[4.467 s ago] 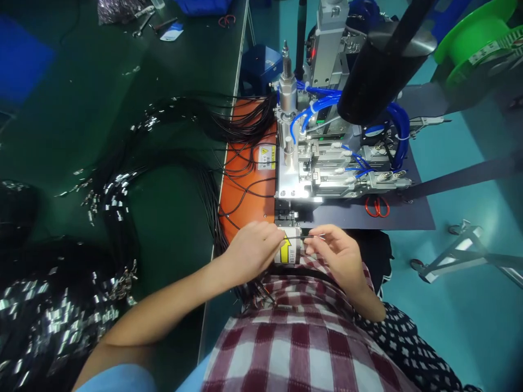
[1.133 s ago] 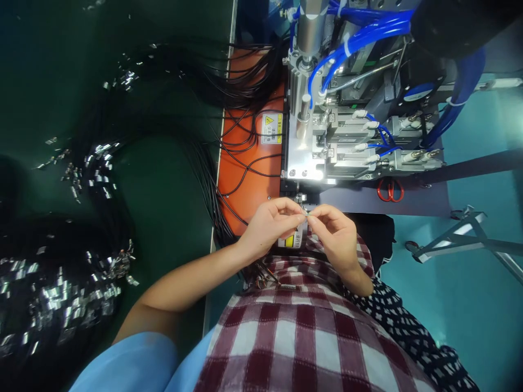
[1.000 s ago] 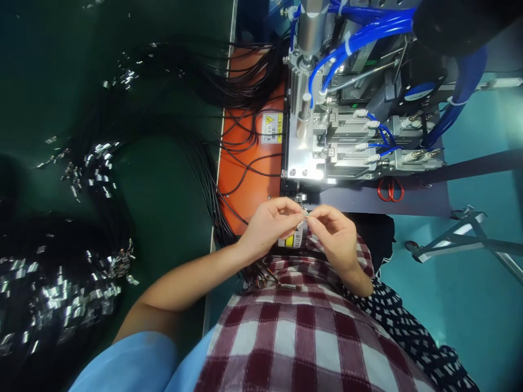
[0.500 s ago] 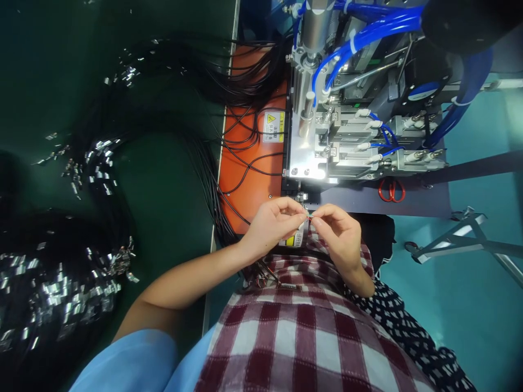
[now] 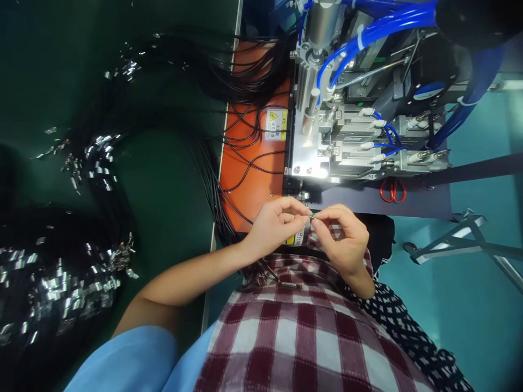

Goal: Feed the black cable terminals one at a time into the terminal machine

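My left hand is closed in a pinch, its fingertips on the thin wires of a cable end. From the other side my right hand pinches the same wires between thumb and forefinger. Only a short stretch of them shows in the small gap between the two hands; the rest is hidden by my fingers. Both hands are held just in front of the machine's near edge, above a label with yellow on it. More cable ends with bared wires lie against my checked apron.
A metal machine with cylinders and blue air hoses stands ahead. Black cables cross its orange plate onto the green table, where bundles with shiny ends lie. Red-handled scissors rest on the grey shelf.
My right hand has shifted slightly right and turned a little, still pinching the wires. The left hand stays nearly in place. The whole view has moved slightly.
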A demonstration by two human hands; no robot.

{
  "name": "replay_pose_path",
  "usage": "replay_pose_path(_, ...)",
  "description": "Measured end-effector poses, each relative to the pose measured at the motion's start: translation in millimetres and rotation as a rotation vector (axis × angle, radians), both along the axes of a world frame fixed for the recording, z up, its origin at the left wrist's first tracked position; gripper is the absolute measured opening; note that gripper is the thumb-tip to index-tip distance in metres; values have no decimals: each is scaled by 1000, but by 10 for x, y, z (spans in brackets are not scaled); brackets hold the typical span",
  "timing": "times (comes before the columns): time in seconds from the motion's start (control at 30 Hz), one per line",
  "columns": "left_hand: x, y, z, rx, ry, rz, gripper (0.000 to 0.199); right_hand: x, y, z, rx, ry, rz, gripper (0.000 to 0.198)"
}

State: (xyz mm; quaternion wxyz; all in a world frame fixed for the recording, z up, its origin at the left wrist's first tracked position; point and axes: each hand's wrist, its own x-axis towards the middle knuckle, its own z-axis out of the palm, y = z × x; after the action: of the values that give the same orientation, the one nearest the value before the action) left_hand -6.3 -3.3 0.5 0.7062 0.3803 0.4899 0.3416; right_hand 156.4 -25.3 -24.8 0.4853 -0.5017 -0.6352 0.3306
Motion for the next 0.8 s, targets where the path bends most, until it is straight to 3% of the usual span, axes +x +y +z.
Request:
replay_pose_path(0.63,-1,-1,-10,36,48,21,16,-42,-49,-21,-97,24,-28,9)
replay_pose_path(0.8,9,10,7,-22,-26,46,19,-43,-52,-68,-203,186,-48,4)
